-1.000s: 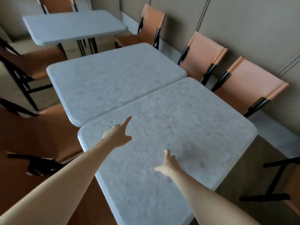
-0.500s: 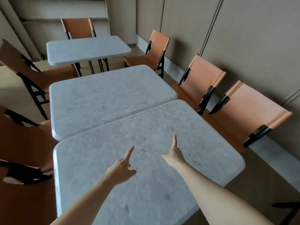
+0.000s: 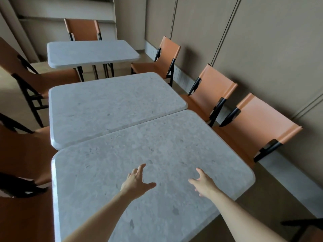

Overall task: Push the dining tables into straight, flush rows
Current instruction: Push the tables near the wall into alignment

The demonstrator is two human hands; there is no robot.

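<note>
Nearest, both hands are being held out over the near bench [image 3: 108, 180], a grey stone-look top. The left hand [image 3: 135, 181] is being spread with fingers straight and thumb out; the right hand [image 3: 203, 183] is being spread likewise. Nothing is being gripped by either, and whether the palms are touching the top cannot be told. Beyond it, the middle bench [image 3: 104, 107] is being met edge to edge, with its left side sitting slightly out of line. Farther back, the far bench [image 3: 90, 53] is standing well apart. Orange chairs [image 3: 258, 123] are being lined along the right wall and left side.
</note>
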